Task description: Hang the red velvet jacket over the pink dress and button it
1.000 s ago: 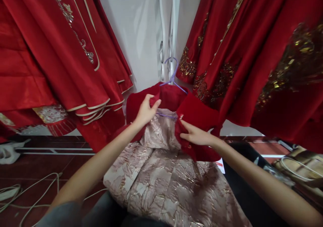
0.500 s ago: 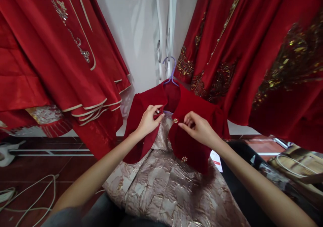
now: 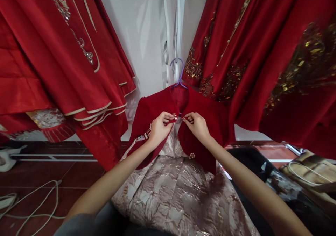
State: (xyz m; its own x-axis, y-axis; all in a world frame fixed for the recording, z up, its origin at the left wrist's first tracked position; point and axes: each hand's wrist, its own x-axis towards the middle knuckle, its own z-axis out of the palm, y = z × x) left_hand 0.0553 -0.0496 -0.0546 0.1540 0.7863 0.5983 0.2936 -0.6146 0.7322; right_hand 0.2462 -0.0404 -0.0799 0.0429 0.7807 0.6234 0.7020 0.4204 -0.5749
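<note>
A short red jacket (image 3: 154, 106) hangs in front of me on a purple hanger (image 3: 180, 80), over a pale pink dress with a metallic leaf pattern (image 3: 168, 190). My left hand (image 3: 162, 128) pinches the jacket's left front edge near the neck, where a beaded ornament (image 3: 174, 116) shows at the fingertips. Across the narrow gap, my right hand (image 3: 197, 126) pinches the right front edge. Lower on the right panel sits a flower-shaped beaded button (image 3: 192, 155). Strings of beads (image 3: 144, 136) drape over the left panel beside my left wrist.
Red garments with pale trim (image 3: 86, 89) hang at the left. More red garments with gold sequins (image 3: 252, 71) hang at the right. White cables (image 3: 54, 201) lie on the tiled floor. A black item with clear plastic (image 3: 283, 187) is at lower right.
My right hand has moved up and left from the open front panel to pinch its edge. Both front edges are closer together. Bead strings now show beside my left hand.
</note>
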